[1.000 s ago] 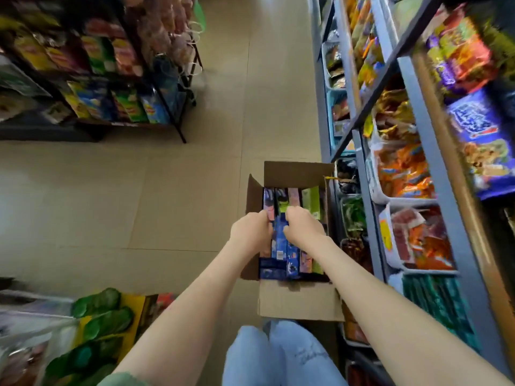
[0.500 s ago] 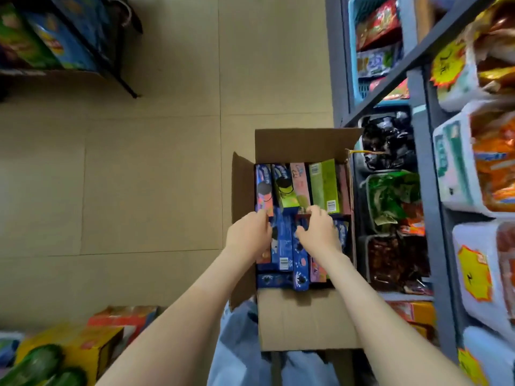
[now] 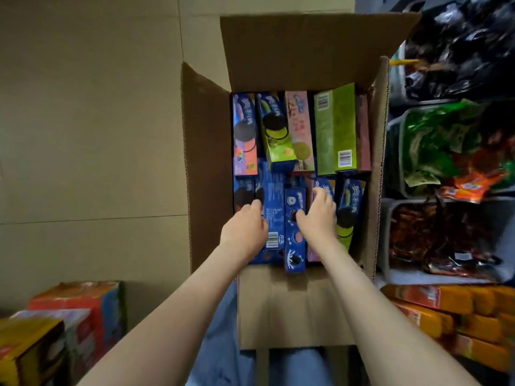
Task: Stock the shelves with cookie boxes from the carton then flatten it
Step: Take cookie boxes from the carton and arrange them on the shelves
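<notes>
An open brown carton [image 3: 206, 162] stands on the floor beside the shelves, flaps up. Cookie boxes stand packed in two rows inside it. The far row holds a purple-blue box [image 3: 244, 135], a pink box [image 3: 299, 126] and a green box [image 3: 334, 129]. Both hands are in the near row. My left hand [image 3: 245, 229] curls its fingers down the left side of a wide blue box [image 3: 274, 201] with a barcode. My right hand [image 3: 317, 215] has its thumb on a narrow blue box [image 3: 294, 257] and its fingers hooked over that box's far side.
Shelf bins with snack bags [image 3: 434, 143] run along the right, touching the carton. Orange packs [image 3: 446, 310] lie on the bottom shelf at lower right. Red and yellow boxes [image 3: 69, 310] sit at lower left. Beige floor tiles [image 3: 92, 135] spread to the left. My jeans-clad knees [image 3: 223, 344] are below the carton.
My head has dropped much closer to the carton, which now fills the view. Both hands stay in the near row, their fingers set further down around the blue boxes.
</notes>
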The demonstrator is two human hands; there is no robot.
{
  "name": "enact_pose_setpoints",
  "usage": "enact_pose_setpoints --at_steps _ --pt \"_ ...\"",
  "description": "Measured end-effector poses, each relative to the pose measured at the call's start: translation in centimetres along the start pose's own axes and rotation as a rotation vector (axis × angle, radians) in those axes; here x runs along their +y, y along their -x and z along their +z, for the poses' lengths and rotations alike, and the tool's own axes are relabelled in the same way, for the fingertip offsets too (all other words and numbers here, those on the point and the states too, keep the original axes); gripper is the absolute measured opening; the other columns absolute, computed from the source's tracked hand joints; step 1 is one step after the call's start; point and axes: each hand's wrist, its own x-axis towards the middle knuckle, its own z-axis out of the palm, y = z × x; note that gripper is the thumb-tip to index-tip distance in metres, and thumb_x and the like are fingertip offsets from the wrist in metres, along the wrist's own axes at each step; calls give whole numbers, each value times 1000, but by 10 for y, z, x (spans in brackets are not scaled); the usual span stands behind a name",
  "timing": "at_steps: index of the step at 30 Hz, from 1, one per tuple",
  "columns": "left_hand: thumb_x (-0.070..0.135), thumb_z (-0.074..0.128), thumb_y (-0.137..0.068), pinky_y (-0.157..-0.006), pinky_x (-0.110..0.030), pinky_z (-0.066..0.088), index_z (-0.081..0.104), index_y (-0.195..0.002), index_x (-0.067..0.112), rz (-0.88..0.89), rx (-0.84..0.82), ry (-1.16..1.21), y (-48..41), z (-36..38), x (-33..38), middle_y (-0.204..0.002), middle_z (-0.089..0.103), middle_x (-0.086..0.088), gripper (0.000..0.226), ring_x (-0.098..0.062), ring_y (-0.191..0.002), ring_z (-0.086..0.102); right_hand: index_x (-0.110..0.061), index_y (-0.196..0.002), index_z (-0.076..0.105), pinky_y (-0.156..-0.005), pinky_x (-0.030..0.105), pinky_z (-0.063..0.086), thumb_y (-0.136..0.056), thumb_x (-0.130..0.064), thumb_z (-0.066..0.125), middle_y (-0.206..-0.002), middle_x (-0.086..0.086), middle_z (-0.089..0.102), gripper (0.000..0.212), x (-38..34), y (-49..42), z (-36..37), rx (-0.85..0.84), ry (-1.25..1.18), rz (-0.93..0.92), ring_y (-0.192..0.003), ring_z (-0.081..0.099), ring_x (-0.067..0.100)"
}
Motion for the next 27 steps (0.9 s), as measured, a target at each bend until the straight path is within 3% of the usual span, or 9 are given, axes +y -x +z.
enact_pose_setpoints --at_steps 3,7,10,14,17,22,24,27 --pt "24 40 -97 -79 -40 47 38 -130 13 4 -46 -3 -5 18 14 -122 50 -11 35 -30 -105 56 -10 -139 31 -103 43 31 -86 -12 61 -142 12 34 61 18 -12 -4 89 -30 67 -132 30 30" --pt "24 40 -98 -80 -36 45 34 -136 16 15 -8 58 -15 43 32 -130 44 -8 40 -26 -113 49 -10 -141 27 -104 46 28 -82 -13 63 -145 14 30 69 50 -22 -19 272 -48 201 -133 28 32" --pt "21 43 -96 -94 -37 43 26 -143 11 -127 92 131 -22 65 29 -140 35 -11 51 -26 -125 40 -9 -142 26 -107 45 22 -82 -14 61 -146 14 29 70 69 -26 -21 346 79 156 -134 27 32" --pt "20 50 -93 -107 -41 30 5 -149 8 -388 51 363 -25 84 21 -147 24 -16 72 -32 -136 25 -12 -146 20 -112 42 12 -85 -18 58 -150 11 24 72 69 -30 -8 299 185 50 -138 22 26" --pt "18 53 -91 -110 -42 27 1 -150 12 -319 80 449 -28 93 20 -149 24 -13 79 -29 -137 25 -14 -146 18 -113 42 13 -88 -22 57 -150 10 24 70 58 -33 4 228 153 -16 -138 22 25" --pt "17 55 -90 -108 -45 35 -5 -151 18 -271 101 468 -35 103 17 -152 23 -11 85 -28 -136 30 -14 -145 21 -110 41 24 -91 -29 57 -148 7 27 66 37 -30 27 24 56 -180 -136 25 25" --pt "19 58 -89 -106 -45 37 0 -150 15 -266 100 484 -37 106 15 -150 26 -12 85 -28 -135 33 -13 -143 23 -108 41 28 -89 -28 60 -147 8 29 66 33 -30 35 -21 15 -163 -136 25 26" --pt "25 64 -85 -94 -40 48 22 -140 11 -303 50 559 -39 110 7 -137 41 -10 71 -25 -119 49 -10 -146 16 -112 38 21 -87 -26 65 -151 10 23 78 31 -30 43 -100 -53 -101 -142 14 28"
